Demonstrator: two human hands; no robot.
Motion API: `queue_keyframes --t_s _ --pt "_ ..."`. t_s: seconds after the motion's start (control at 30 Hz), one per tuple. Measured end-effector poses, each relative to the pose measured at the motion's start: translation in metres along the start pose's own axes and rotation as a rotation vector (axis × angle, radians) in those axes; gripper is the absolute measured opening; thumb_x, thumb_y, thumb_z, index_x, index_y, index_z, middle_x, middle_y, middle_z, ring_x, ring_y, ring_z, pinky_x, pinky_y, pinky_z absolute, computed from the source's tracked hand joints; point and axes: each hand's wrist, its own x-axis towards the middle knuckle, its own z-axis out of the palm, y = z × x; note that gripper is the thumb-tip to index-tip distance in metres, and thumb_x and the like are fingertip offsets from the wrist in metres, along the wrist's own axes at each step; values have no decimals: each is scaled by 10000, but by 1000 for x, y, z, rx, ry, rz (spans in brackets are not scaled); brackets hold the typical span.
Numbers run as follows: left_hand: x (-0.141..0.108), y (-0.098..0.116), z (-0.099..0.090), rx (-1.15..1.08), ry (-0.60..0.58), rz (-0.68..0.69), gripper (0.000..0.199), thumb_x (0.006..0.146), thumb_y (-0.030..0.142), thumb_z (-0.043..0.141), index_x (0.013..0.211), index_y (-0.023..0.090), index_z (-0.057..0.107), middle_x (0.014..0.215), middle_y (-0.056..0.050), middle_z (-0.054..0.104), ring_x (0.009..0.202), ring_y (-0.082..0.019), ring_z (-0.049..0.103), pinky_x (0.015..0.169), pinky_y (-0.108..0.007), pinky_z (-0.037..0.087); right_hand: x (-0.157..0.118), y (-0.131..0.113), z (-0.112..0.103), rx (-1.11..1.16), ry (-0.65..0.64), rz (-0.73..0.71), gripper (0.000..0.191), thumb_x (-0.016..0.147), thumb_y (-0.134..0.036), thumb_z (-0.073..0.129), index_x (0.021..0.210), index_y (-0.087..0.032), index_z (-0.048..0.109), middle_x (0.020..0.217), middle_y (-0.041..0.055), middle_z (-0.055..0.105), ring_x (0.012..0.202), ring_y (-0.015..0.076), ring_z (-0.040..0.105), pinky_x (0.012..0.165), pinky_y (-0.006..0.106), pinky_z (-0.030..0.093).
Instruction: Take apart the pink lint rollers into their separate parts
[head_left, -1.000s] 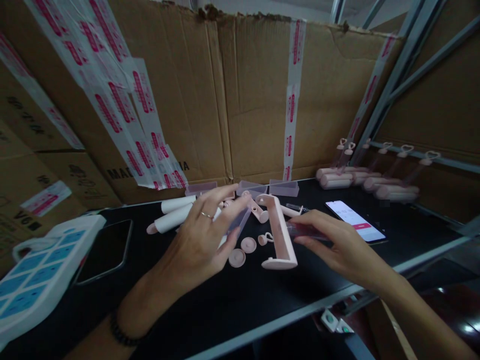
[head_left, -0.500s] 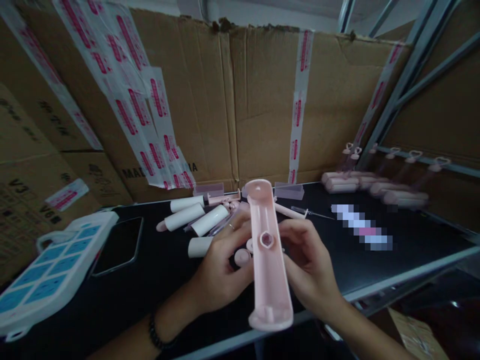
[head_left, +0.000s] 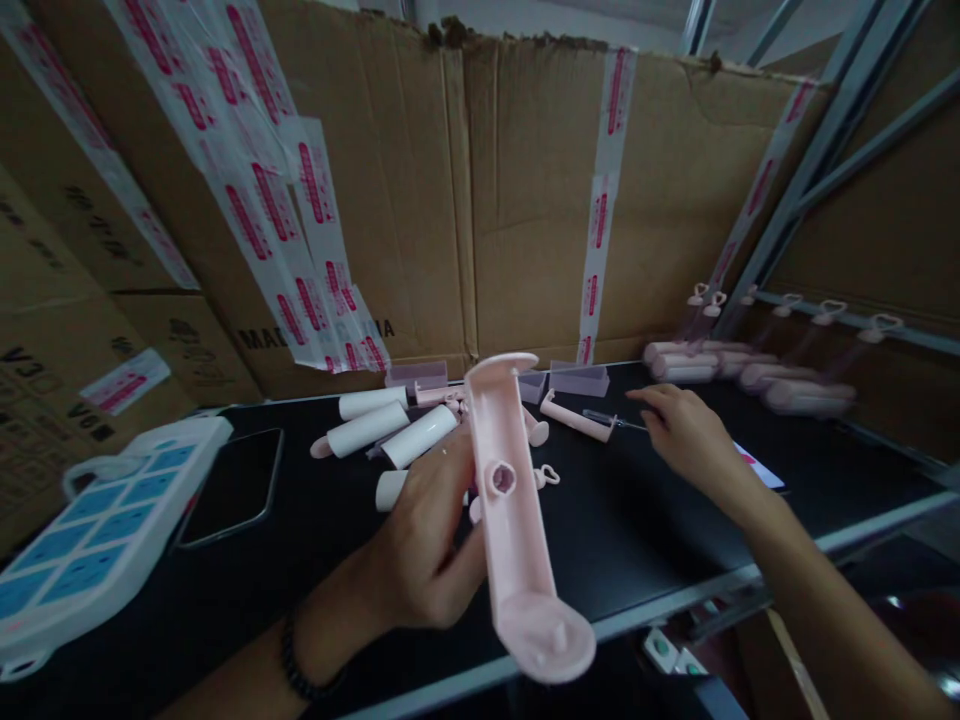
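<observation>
My left hand [head_left: 431,540] grips a long pink roller holder [head_left: 517,535] by its side. The holder is trough-shaped, with a rounded disc at each end and a hexagonal socket in its middle. Its near end tilts toward me. My right hand [head_left: 686,435], fingers extended and empty, is over the black table beside the screwdriver [head_left: 600,417]. That screwdriver has a clear handle, and its thin shaft points at my fingertips. Under it lies another pink holder [head_left: 574,418]. A small pink heart-shaped loop [head_left: 550,477] shows just right of the held holder.
White rolls [head_left: 367,430] lie in a loose pile at left centre. Pink rollers with heart-ended handles [head_left: 810,395] stand at the back right. A phone [head_left: 236,490] and a power strip [head_left: 112,530] are on the left. Cardboard [head_left: 532,200] walls the back.
My right hand has let go of the pink holder and moved right, toward the screwdriver. The holder, still in my left hand, has shifted slightly left and tilted.
</observation>
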Motion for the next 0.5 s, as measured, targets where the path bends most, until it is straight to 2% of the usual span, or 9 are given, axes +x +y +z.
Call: queue_keyframes --t_s 0.1,0.2,0.37,0.5 --pt "3 8 -1 48 -130 83 489 1014 320 446 1482 181 476 1385 -153 622 1259 -333 600 1095 -485 469 11 30 17 -41 -142 -9 323 899 -94 563 1157 -114 756 1182 183 731 1101 315 684 1021 432 498" --pt "2 11 2 -10 -177 -8 510 1069 437 350 1503 186 443 1473 -155 562 1347 -337 534 1161 -486 402 14 32 31 -57 -220 -22 246 888 -131 615 1071 -146 778 1101 158 749 1037 289 703 969 376 508" --pt "-5 6 12 -265 -123 -220 489 1041 568 429 1352 218 569 1402 -119 594 1247 -302 584 1108 -430 439 17 24 37 -44 -226 40 174 917 -243 620 965 -139 750 955 173 745 904 301 712 834 369 514" --pt "-9 1 14 -306 -81 -260 441 1012 578 502 1212 202 619 1219 -112 649 1064 -267 632 944 -389 510 15 28 29 14 -143 161 147 913 -278 604 878 -163 687 785 144 718 727 292 692 700 372 495"
